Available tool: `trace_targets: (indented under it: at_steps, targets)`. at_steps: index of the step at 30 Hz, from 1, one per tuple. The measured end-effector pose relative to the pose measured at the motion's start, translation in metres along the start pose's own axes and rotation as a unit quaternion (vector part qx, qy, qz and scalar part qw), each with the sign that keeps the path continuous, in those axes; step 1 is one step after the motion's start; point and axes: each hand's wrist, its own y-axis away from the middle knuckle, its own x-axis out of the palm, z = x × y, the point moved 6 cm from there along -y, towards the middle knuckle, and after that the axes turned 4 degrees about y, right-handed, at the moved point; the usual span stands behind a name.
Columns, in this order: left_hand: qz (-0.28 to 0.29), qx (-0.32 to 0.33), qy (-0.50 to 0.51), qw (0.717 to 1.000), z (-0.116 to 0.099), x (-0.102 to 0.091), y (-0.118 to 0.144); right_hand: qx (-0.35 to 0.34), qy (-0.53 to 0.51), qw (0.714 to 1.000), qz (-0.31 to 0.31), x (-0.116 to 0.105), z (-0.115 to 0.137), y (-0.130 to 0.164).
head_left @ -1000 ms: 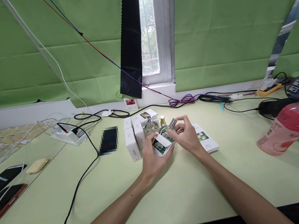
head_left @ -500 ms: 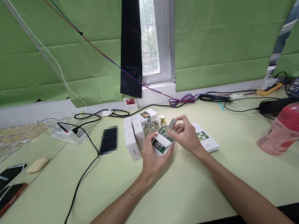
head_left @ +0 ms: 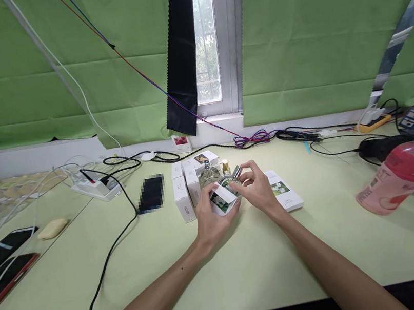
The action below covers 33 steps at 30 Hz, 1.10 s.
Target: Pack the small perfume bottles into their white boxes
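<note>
White card, printed with a flower, forms the small open box (head_left: 222,200) that the left hand (head_left: 211,221) clasps just above the green table (head_left: 224,271). Right hand (head_left: 261,191) pinches a silver-capped glass bottle (head_left: 232,179) that sits partly inside the box. More white boxes (head_left: 183,197) and bottles (head_left: 207,173) stand just behind.

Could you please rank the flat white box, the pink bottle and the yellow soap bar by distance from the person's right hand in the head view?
From the right hand:
1. Flat white box, just right of it.
2. Pink bottle, far right.
3. Yellow soap bar, far left.
</note>
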Motion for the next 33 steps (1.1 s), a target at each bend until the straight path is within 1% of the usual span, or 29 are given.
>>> trace_targets:
  at_steps: [18,28,33]
  targets:
    - [-0.003,-0.003,0.002,1.0,0.0008,0.0,0.0007,0.019,-0.022,0.999,0.021,0.0034,-0.0014,-0.001]
    - [0.003,-0.011,0.012,1.0,0.0026,0.0002,0.0013,0.024,-0.033,0.999,0.014,0.0036,0.0003,0.0004]
    - [0.0,-0.004,0.008,1.0,0.0017,0.0001,0.0,0.029,-0.036,0.999,0.016,0.0041,-0.0009,0.0005]
